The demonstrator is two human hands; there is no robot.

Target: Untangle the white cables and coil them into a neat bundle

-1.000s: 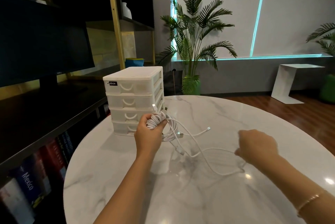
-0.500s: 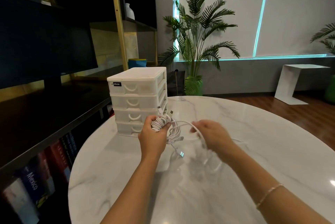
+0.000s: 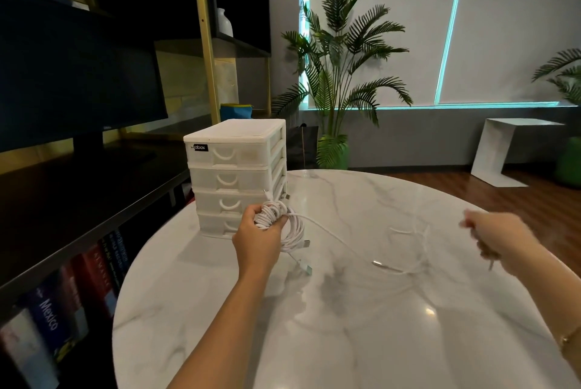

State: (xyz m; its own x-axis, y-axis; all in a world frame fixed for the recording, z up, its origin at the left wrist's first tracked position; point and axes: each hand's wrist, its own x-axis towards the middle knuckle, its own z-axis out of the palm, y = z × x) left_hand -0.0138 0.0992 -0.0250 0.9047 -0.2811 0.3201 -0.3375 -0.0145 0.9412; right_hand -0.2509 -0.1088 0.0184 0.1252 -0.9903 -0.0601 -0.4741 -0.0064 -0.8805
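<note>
White round-section cables [image 3: 284,225] sit wound in a tight coil in the left hand [image 3: 257,236], fingers clenched around them, above the glossy grey-veined white marble table [image 3: 345,325]. One loose strand trails right across the table toward the blurred right hand [image 3: 496,239]; its grasp cannot be told. Just behind stands a white plastic four-drawer box [image 3: 234,168]. Beyond are a green palm plant [image 3: 339,74] and brown wooden floor [image 3: 534,200].

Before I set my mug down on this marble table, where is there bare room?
The table is bare near its front edge between the two forearms, and at the far rim behind the loose cable. It is crowded beside the drawer unit, where the left hand grips the coil.
</note>
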